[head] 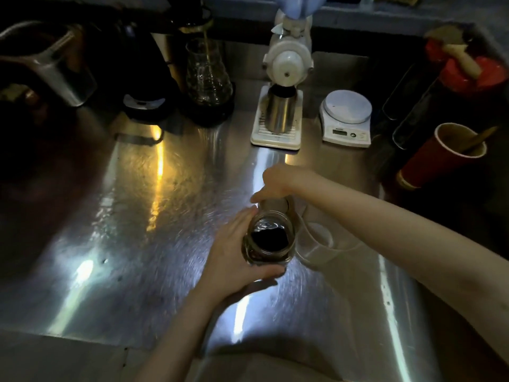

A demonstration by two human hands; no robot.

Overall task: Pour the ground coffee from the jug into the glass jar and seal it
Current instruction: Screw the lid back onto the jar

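Observation:
A glass jar (pixel 268 241) stands on the steel counter, open at the top, with dark ground coffee inside. My left hand (pixel 234 255) wraps around its left side and holds it. My right hand (pixel 275 183) rests on the jar's hinged lid (pixel 275 204), which stands open at the far rim. A clear plastic jug (pixel 322 241) lies just right of the jar, looking empty, with its mouth turned toward me.
At the back stand a white coffee grinder (pixel 285 62) with a steel cup (pixel 279 111) under it, a white scale (pixel 345 117), a glass carafe (pixel 208 75) and a black kettle base (pixel 143 103). Red paper cups (pixel 440 155) stand at the right.

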